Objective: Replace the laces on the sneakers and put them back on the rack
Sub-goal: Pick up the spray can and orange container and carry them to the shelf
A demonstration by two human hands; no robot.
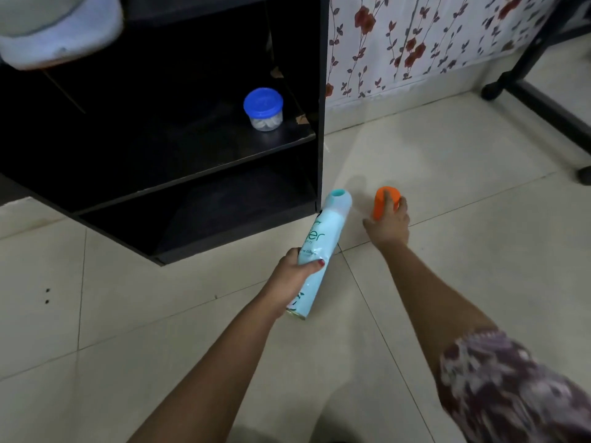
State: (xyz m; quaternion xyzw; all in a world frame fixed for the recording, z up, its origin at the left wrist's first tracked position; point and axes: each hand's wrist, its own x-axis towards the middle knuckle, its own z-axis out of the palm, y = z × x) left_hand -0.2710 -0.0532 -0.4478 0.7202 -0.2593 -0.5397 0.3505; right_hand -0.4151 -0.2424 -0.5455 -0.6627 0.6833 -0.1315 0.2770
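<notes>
Head view, looking down at a tiled floor [160, 330] in front of a black rack [321, 91].

Left hand [295, 271]: fingers clamped round the lower half of a pale blue spray can [319, 238]. One red-painted nail shows against the can's side. The can is held at a slant, its turquoise-topped nozzle end pointing away from the person and lying just beside the rack's lower front corner. Whether its base touches the floor cannot be told.

Right hand [388, 225]: fingers curled over a small orange object [382, 201] that sits on the floor to the right of the can, near it but apart from it. The fingers cover its near side, so its shape cannot be made out fully. A patterned sleeve [511, 394] covers the upper part of this arm.

Rack: stands on the floor at the upper left, its open shelves facing the person. On the middle shelf [192, 155], near the right wall, stands a small clear jar [263, 110] with a blue lid and pale contents.

A pale, blurred object [60, 30] sits at the upper left edge of the view, above the rack's shelves. Whether it is one of the sneakers cannot be told.

Background: floral wallpaper [415, 43] runs behind the rack's right side. A black frame leg [543, 103] rests on the floor at the far right, well apart from both hands.
</notes>
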